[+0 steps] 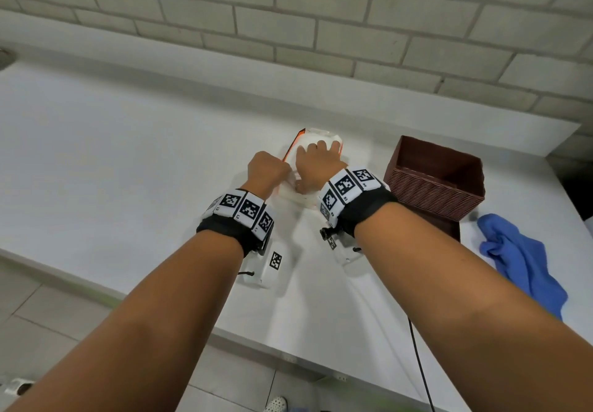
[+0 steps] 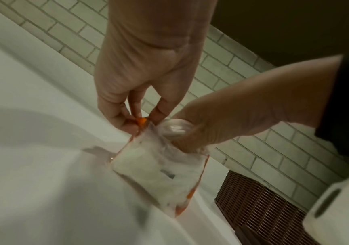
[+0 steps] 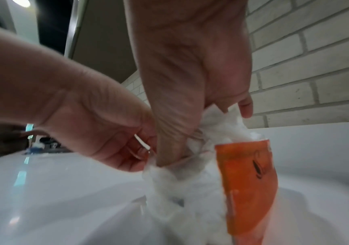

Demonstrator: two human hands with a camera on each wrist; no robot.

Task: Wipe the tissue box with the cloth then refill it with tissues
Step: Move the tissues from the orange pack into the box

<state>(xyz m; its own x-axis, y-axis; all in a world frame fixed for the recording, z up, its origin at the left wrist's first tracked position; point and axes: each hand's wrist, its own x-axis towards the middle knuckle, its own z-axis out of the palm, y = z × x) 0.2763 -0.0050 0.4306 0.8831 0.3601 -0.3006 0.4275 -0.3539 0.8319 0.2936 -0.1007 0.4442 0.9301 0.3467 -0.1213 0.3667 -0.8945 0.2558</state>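
Observation:
A clear and orange plastic tissue pack (image 1: 321, 140) stands on the white counter (image 1: 128, 155), near the wall. My left hand (image 1: 282, 168) pinches the orange edge of the pack's opening (image 2: 142, 121). My right hand (image 1: 317, 164) reaches into the opening, thumb inside, and grips the white tissues (image 3: 222, 126) that bulge out of the pack (image 3: 247, 182). The brown woven tissue box (image 1: 436, 180) stands open and empty just right of my hands. The blue cloth (image 1: 519, 261) lies crumpled at the counter's right edge.
A brick wall (image 1: 321, 26) rises behind a low white ledge at the back. A flat brown piece (image 1: 449, 229) lies against the box's front. A black cable (image 1: 420, 363) hangs over the counter's front edge. Tiled floor shows below.

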